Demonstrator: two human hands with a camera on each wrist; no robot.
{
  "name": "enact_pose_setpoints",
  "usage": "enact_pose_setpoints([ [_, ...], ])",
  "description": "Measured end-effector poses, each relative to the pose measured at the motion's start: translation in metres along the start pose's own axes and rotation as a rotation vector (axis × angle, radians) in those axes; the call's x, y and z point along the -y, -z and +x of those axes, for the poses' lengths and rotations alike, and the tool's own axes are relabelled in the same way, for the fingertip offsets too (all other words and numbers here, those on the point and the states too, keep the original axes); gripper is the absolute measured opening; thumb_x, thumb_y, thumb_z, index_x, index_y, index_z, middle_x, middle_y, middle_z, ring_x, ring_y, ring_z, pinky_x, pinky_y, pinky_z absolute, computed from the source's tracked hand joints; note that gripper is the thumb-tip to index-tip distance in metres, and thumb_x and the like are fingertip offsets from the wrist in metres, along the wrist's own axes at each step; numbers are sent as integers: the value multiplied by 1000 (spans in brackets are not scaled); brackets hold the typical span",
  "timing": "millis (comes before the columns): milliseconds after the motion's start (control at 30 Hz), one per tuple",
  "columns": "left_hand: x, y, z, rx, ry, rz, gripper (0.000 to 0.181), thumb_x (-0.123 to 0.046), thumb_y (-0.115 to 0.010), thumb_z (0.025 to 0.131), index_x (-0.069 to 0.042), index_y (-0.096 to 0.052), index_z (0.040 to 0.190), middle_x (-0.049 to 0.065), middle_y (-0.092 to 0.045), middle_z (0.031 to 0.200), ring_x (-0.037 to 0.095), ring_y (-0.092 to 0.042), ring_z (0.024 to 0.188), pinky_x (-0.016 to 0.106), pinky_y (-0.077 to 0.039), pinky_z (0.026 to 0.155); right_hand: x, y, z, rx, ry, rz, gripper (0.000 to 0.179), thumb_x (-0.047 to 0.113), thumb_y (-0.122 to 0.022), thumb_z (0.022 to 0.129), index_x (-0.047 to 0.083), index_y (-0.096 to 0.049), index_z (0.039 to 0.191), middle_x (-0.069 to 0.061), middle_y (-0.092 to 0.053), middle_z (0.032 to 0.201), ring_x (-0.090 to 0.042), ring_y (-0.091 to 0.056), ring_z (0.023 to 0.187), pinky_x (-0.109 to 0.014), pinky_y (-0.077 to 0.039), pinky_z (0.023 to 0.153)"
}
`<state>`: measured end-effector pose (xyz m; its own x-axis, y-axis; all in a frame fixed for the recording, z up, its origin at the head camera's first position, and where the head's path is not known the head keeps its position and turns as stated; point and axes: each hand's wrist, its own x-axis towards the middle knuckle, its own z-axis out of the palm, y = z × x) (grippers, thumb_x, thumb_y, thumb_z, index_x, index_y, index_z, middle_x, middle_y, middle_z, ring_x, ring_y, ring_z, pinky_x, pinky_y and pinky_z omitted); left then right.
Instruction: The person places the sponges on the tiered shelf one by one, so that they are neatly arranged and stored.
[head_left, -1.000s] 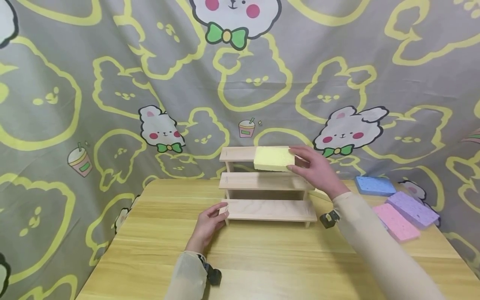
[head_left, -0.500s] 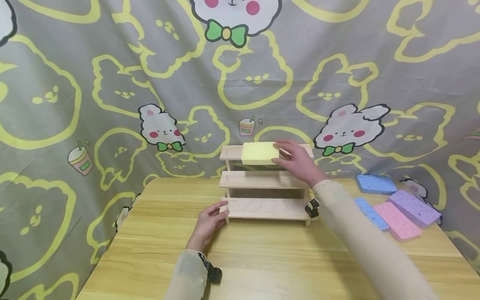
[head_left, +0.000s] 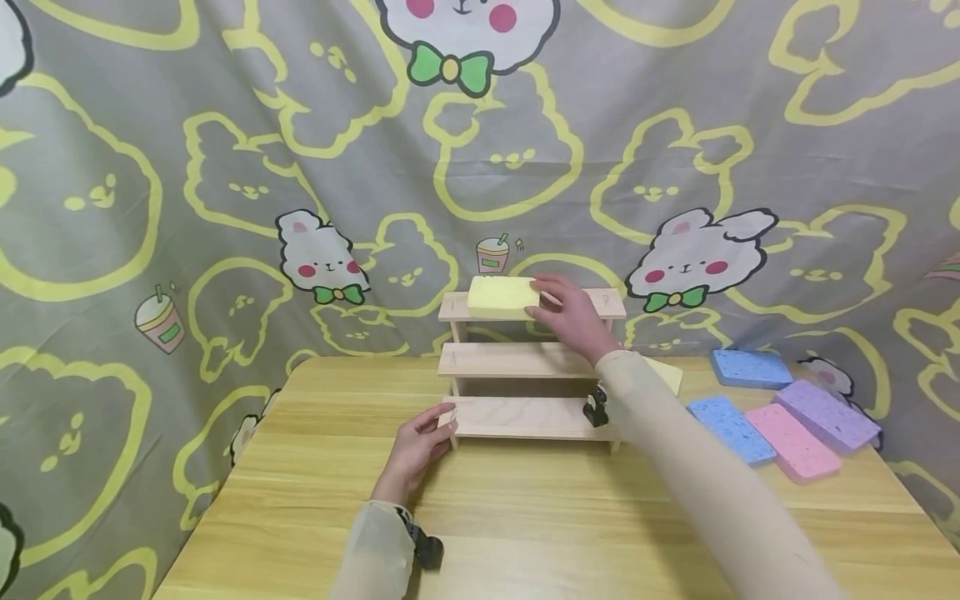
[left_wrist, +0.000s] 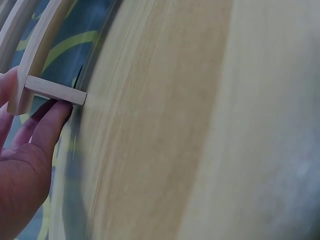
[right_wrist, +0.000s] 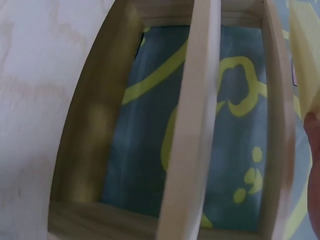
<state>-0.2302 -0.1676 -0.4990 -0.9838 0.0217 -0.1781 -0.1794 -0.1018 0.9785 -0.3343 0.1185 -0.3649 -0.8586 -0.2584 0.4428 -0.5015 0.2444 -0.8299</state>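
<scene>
A yellow sponge (head_left: 499,297) overlaps the left half of the top shelf of a three-tier wooden display rack (head_left: 517,417). My right hand (head_left: 573,318) pinches the sponge by its right end, thumb in front and fingers behind. In the right wrist view only a strip of the yellow sponge (right_wrist: 306,47) shows at the right edge, past the rack's shelves. My left hand (head_left: 417,444) holds the left end of the lowest shelf. Up close in the left wrist view, the left hand (left_wrist: 27,165) has its fingers against the rack's leg (left_wrist: 56,90).
Right of the rack, on the wooden table (head_left: 517,525), lie a blue sponge (head_left: 731,429), a pink sponge (head_left: 795,443), a purple sponge (head_left: 827,415) and another blue sponge (head_left: 752,369). A second yellow sponge (head_left: 667,375) is partly behind my right sleeve. A patterned curtain (head_left: 480,183) hangs behind.
My right hand has carried the yellow sponge left and slightly up along the top shelf. The right sleeve has uncovered more of the near blue sponge. My left hand stays put.
</scene>
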Motion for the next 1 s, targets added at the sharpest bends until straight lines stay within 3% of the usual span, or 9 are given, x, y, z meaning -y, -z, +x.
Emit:
enact_pose_setpoints([
  [233, 0, 1, 1, -4, -4, 15, 40, -6, -70, 91, -2, -62, 130, 22, -38, 150, 35, -49, 126, 47, -47, 97, -7, -8, 12, 16, -40, -140, 51, 13, -69, 93, -4, -51, 138, -14, -41, 149, -29, -40, 135, -32, -38, 108],
  [533, -2, 1, 2, 5, 7, 11, 43, -6, -70, 91, -1, -60, 133, 20, -40, 149, 34, -51, 124, 45, -48, 97, -6, -7, 15, 65, -86, -175, 59, 13, -66, 95, -4, -41, 145, -15, -30, 156, -31, -34, 139, -34, -33, 112],
  [767, -1, 1, 4, 10, 4, 9, 42, -7, -74, 88, -2, -64, 129, 19, -39, 150, 33, -52, 123, 44, -50, 95, -7, 2, 5, 43, -19, -324, 66, 22, -68, 92, 0, -40, 147, -14, -33, 155, -31, -29, 141, -42, -22, 117],
  [1000, -2, 3, 1, 10, 11, 4, 42, -5, -75, 87, -1, -64, 128, 23, -38, 149, 27, -62, 111, 40, -53, 90, 5, 9, -10, 61, 19, -330, 55, 19, -69, 92, 3, -50, 140, -12, -44, 146, -30, -35, 137, -45, -25, 115],
])
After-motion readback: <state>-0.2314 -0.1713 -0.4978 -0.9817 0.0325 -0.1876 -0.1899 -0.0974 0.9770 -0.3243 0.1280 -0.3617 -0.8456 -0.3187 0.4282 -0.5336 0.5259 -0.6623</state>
